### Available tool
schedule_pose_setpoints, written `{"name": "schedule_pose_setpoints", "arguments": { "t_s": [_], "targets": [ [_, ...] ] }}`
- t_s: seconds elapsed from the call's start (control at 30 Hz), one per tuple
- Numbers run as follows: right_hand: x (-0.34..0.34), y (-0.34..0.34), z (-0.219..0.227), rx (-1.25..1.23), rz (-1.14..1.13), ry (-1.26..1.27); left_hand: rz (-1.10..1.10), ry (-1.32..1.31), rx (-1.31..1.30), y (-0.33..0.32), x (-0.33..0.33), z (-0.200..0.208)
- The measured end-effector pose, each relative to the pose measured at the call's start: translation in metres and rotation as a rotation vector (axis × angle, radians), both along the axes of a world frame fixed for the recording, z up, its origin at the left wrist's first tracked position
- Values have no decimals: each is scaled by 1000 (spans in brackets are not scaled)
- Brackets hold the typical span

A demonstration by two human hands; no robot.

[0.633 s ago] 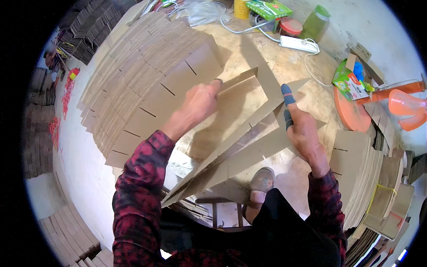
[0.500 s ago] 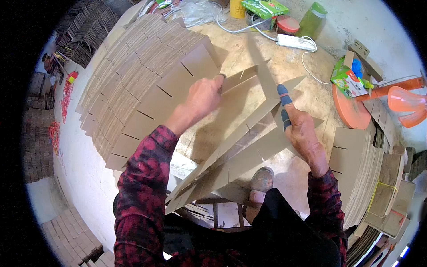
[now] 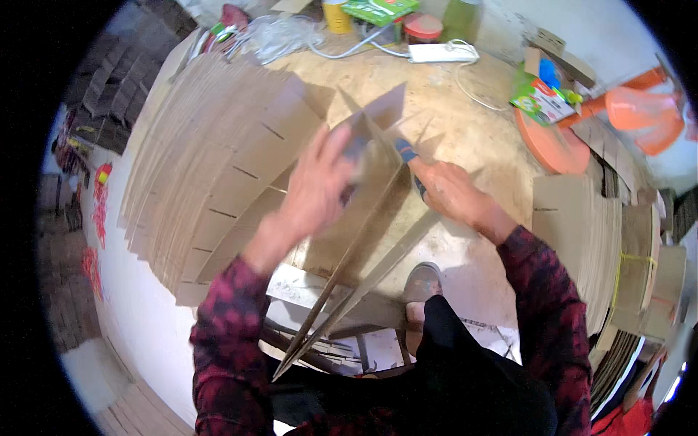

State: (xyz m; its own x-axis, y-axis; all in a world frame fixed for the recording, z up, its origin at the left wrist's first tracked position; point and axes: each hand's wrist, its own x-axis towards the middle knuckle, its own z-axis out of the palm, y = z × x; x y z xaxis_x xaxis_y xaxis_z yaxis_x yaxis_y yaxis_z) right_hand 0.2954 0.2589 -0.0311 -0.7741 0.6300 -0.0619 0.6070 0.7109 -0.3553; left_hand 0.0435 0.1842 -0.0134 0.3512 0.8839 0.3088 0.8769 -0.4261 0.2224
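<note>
Slotted cardboard strips, joined crosswise into a partly spread divider (image 3: 377,171), stand between my hands, their long ends reaching down toward my lap. My right hand (image 3: 454,190), with blue coverings on its fingers, pinches the divider near its far crossing. At its left side my left hand (image 3: 309,185) is smeared by motion; the fingers are against or close to the cardboard, and their grip does not show clearly. Beside my left hand leans a large stack of slotted cardboard strips (image 3: 225,163).
Another cardboard stack (image 3: 571,236) stands at the right. An orange fan (image 3: 556,142) and a green box (image 3: 542,98) lie beyond it. A white power strip (image 3: 442,53) with cords lies at the back, near a plastic bag (image 3: 283,36). My shoe (image 3: 423,282) is below the divider.
Both hands and the divider have shifted left in view. My left hand has come closer to the right one, and the divider's strips have swung nearer together. The whole view has turned slightly.
</note>
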Motion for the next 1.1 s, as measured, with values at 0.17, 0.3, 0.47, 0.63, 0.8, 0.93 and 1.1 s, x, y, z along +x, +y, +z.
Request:
{"name": "schedule_pose_setpoints", "arguments": {
  "t_s": [0.17,0.3,0.47,0.63,0.8,0.93,1.1],
  "targets": [
    [17,79,14,305,-61,-126,-185,120,-548,-128,19,42],
    [66,112,50,587,-209,-297,11,62,-487,-170,5,28],
    [145,22,75,608,-213,-83,108,17,-406,-196,10,31],
    [280,-126,6,560,-567,-76,90,-336,-242,-222,29,22],
    [365,-214,-1,436,-901,-129,261,-421,-396,-224,63,6],
    [356,-218,43,219,-1023,72,381,-355,-615,-233,68,-5],
    [321,-208,68,232,-890,493,364,-366,-394,-232,85,-26]
  ]
}}
